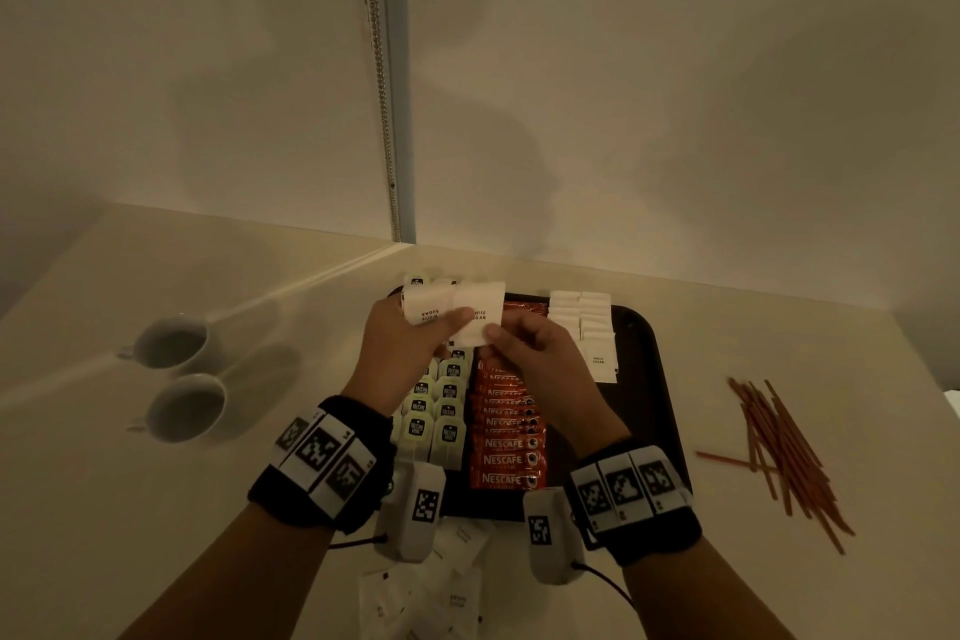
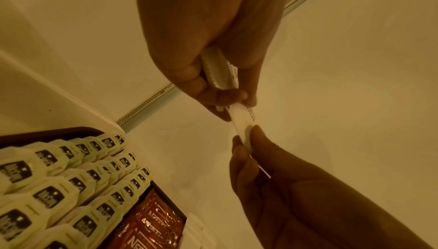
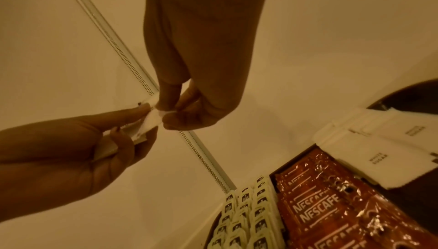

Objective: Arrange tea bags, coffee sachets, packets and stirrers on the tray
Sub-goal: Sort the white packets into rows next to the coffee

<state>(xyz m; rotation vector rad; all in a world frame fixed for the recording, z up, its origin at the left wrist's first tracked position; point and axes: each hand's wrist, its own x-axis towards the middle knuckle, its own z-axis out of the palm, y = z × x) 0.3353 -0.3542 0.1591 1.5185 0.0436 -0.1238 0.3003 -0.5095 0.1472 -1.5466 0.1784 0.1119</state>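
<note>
Nearest us, loose sugar packets [image 1: 441,582] lie on the bench [image 1: 130,509]. Above the dark tray [image 1: 657,411] of tea bags [image 1: 441,424] and coffee sachets [image 1: 506,447], our left hand [image 1: 402,348] grips a small stack of white sugar packets [image 1: 434,307], while our right hand [image 1: 540,353] pinches one packet [image 1: 480,314]. Stirrers [image 1: 784,452] lie right of the tray.

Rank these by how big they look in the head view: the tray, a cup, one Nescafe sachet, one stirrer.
Largest to smallest:
1. tray
2. cup
3. Nescafe sachet
4. stirrer, longer than the sachet but far thinner, so those two are close.
</note>
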